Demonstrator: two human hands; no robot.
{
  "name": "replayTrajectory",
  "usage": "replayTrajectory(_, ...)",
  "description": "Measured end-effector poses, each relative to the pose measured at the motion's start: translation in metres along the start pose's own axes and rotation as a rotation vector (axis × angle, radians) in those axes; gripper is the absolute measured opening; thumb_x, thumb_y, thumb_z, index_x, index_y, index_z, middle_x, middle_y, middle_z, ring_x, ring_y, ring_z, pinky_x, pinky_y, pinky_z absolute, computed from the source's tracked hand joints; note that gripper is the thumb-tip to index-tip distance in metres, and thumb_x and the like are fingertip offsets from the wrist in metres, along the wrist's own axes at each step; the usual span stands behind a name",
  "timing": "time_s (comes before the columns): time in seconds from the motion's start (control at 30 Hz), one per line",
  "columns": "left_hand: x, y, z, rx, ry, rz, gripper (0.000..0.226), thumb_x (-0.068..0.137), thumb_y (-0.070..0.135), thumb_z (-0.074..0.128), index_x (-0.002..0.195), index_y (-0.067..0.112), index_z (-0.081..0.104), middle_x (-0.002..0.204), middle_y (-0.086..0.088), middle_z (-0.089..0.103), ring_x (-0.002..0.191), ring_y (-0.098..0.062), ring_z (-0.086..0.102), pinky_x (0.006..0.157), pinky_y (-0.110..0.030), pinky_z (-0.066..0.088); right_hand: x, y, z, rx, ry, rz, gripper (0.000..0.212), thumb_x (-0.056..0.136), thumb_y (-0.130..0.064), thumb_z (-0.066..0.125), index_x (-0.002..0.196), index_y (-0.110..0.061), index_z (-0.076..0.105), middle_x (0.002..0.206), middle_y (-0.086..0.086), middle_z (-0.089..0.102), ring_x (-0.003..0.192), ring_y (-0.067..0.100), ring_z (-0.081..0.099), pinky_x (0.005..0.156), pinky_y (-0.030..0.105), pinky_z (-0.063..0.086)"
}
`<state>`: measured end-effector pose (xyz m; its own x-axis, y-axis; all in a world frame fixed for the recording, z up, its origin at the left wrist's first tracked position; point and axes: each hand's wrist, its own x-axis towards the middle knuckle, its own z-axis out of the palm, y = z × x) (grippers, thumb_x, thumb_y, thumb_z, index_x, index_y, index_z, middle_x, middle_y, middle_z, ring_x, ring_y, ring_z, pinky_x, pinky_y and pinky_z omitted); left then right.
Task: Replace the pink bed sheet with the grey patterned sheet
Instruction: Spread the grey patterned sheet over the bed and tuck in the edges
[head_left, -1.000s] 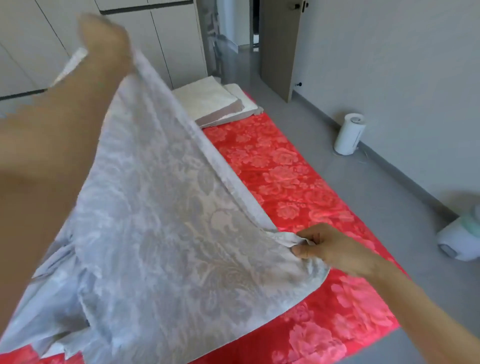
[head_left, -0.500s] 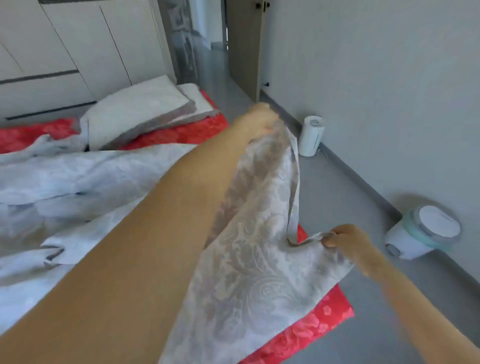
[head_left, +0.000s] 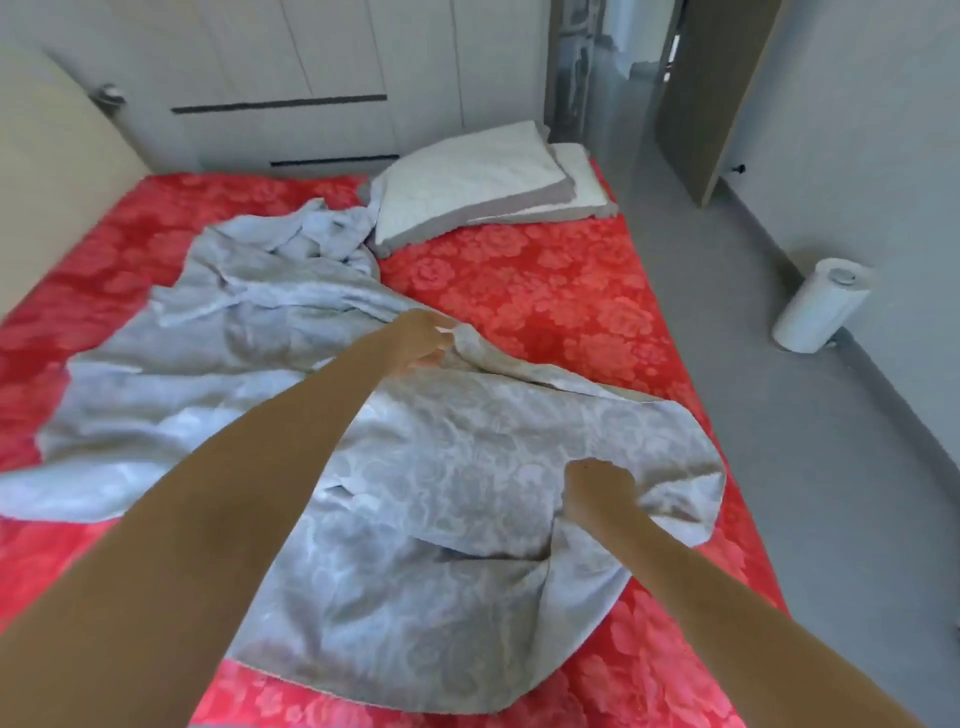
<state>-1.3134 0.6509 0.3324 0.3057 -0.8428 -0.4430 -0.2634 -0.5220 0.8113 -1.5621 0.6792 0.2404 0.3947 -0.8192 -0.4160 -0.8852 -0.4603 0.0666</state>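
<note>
Grey sheet (head_left: 441, 467) dropped — left hand (head_left: 423, 338), right hand (head_left: 597, 491) gripping, two pillows (head_left: 467, 192)

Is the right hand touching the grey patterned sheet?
Touching. The head view shows the right hand gripping a bunched fold of the grey patterned sheet, with no gap between them.

Fingertips of right hand (head_left: 597, 491) under grey sheet (head_left: 441, 467) folds; pink sheet (head_left: 545, 291) beyond left and bottom edges.
</note>
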Motion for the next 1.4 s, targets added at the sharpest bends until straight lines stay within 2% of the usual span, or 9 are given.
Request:
replayTrajectory(0.13, -0.085, -0.098, -0.144, -0.200, 0.397, -0.123, 0.021, 0.097, 0.001, 0.045, 0.111, 0.011, 0.057, 0.078, -0.003, 0.058, 0.064, -0.012, 0.056, 0.058, -0.018, 0.050, 0.013, -0.150, -0.031, 0.031, 0.053, -0.317, 0.036, 0.092, -0.005, 0.046, 0.061, -0.016, 0.032, 0.061, -0.004, 0.034, 0.050, 0.010, 0.030, 0.044, 0.022, 0.021)
replayTrajectory(0.33, -0.189, -0.234, -0.267, -0.345, 0.775, -0.355, 0.025, 0.094, 0.002, 0.045, 0.074, 0.015, 0.050, 0.076, -0.005, 0.052, 0.063, -0.013, 0.050, 0.061, -0.025, 0.048, -0.006, -0.310, -0.040, 0.037, 0.138, -0.618, 0.023, 0.098, -0.023, 0.045, 0.075, -0.019, 0.042, 0.067, -0.005, 0.034, 0.077, 0.019, 0.053, 0.054, 0.026, 0.031)
replayTrajectory(0.5, -0.293, -0.374, -0.364, -0.459, 0.986, -0.525, 0.023, 0.090, -0.003, 0.051, 0.071, 0.010, 0.053, 0.066, -0.008, 0.053, 0.050, -0.016, 0.054, 0.036, -0.019, 0.047, -0.038, -0.470, -0.028, 0.060, 0.124, -0.731, 0.019, 0.097, -0.027, 0.045, 0.085, -0.015, 0.053, 0.082, 0.000, 0.054, 0.091, 0.025, 0.059, 0.058, 0.025, 0.032)
replayTrajectory(0.63, -0.356, -0.472, -0.419, -0.464, 0.991, -0.585, 0.022, 0.087, -0.004, 0.054, 0.069, 0.008, 0.056, 0.052, -0.006, 0.051, 0.041, -0.014, 0.049, 0.035, -0.016, 0.045, -0.046, -0.585, 0.000, 0.067, 0.068, -0.770, 0.014, 0.096, -0.025, 0.047, 0.088, -0.016, 0.054, 0.080, -0.001, 0.054, 0.090, 0.023, 0.060, 0.057, 0.024, 0.035)
replayTrajectory(0.83, -0.354, -0.571, -0.475, -0.418, 0.940, -0.601, 0.013, 0.086, 0.005, 0.057, 0.074, 0.006, 0.061, 0.067, -0.011, 0.052, 0.064, -0.021, 0.047, 0.071, -0.033, 0.045, -0.030, -0.683, 0.040, 0.027, -0.022, -0.685, 0.028, 0.098, -0.030, 0.045, 0.116, -0.010, 0.053, 0.106, 0.003, 0.062, 0.101, 0.018, 0.060, 0.068, 0.023, 0.036)
replayTrajectory(1.0, -0.297, -0.627, -0.511, -0.412, 0.816, -0.585, 0.008, 0.087, 0.012, 0.057, 0.080, 0.009, 0.059, 0.079, -0.011, 0.054, 0.075, -0.020, 0.048, 0.071, -0.034, 0.040, 0.029, -0.728, 0.074, 0.070, -0.110, -0.428, 0.027, 0.098, -0.019, 0.043, 0.072, -0.015, 0.040, 0.067, -0.007, 0.041, 0.061, 0.008, 0.044, 0.047, 0.017, 0.025)
replayTrajectory(1.1, -0.257, -0.660, -0.533, -0.414, 0.776, -0.600, 0.012, 0.090, 0.019, 0.058, 0.087, 0.010, 0.066, 0.084, -0.009, 0.062, 0.077, -0.023, 0.053, 0.071, -0.035, 0.043, 0.072, -0.739, 0.096, 0.014, -0.057, -0.325, 0.024, 0.100, -0.017, 0.033, 0.114, -0.008, 0.051, 0.096, 0.000, 0.059, 0.083, 0.013, 0.058, 0.061, 0.019, 0.039)
replayTrajectory(1.2, -0.211, -0.686, -0.555, -0.374, 0.736, -0.633, 0.020, 0.090, 0.021, 0.060, 0.101, 0.008, 0.069, 0.094, -0.009, 0.066, 0.085, -0.025, 0.060, 0.083, -0.036, 0.051, 0.108, -0.743, 0.113, -0.005, -0.098, -0.183, 0.052, 0.100, -0.018, 0.032, 0.147, -0.005, 0.014, 0.126, 0.007, 0.056, 0.107, 0.020, 0.060, 0.073, 0.027, 0.049)
replayTrajectory(1.4, -0.100, -0.724, -0.593, -0.311, 0.650, -0.571, 0.037, 0.089, 0.024, 0.063, 0.122, 0.008, 0.059, 0.124, -0.010, 0.061, 0.109, -0.026, 0.058, 0.082, -0.030, 0.045, 0.170, -0.778, 0.141, -0.179, -0.006, -0.210, 0.063, 0.076, -0.039, 0.076, 0.124, -0.007, 0.053, 0.075, 0.007, 0.062, 0.052, 0.021, 0.057, 0.040, 0.019, 0.022)
